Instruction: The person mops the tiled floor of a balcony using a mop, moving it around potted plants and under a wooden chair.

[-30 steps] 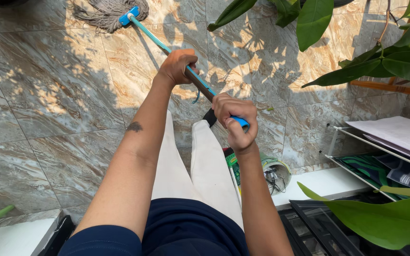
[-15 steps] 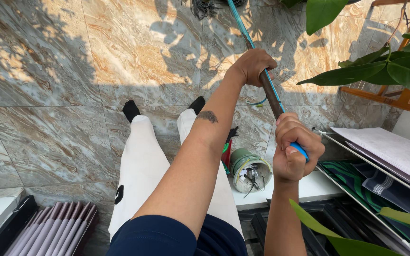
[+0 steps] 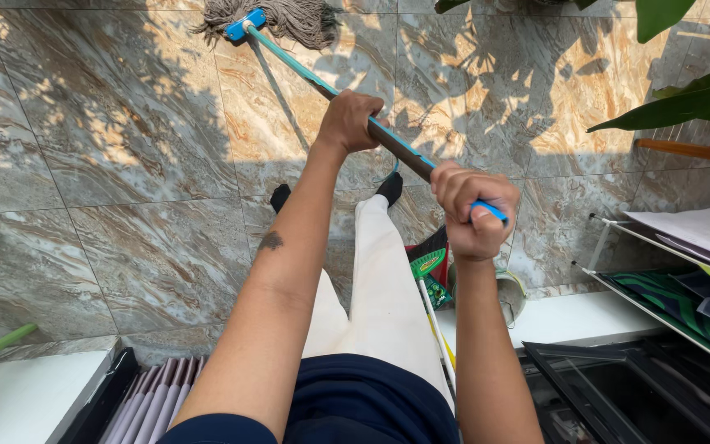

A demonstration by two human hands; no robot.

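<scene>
I look down at a string mop on a marbled tile floor. The grey mop head [image 3: 285,18] with its blue clamp lies at the top of the view. Its teal and dark handle [image 3: 355,111] slants down to the right. My left hand [image 3: 348,121] grips the handle midway. My right hand [image 3: 472,210] is closed around the blue upper end of the handle. White trousers [image 3: 375,279] and dark socks show below my arms.
A wire shelf [image 3: 684,271] with folded cloths stands at the right. A green packet [image 3: 429,271] and a can [image 3: 513,292] sit by a white ledge [image 3: 585,316]. Large green leaves [image 3: 692,94] hang at the upper right. A ribbed dark mat [image 3: 154,399] lies at the lower left.
The mop head has swung back into view at the top left, and both hands have shifted left with the handle. The view has turned left as well.
</scene>
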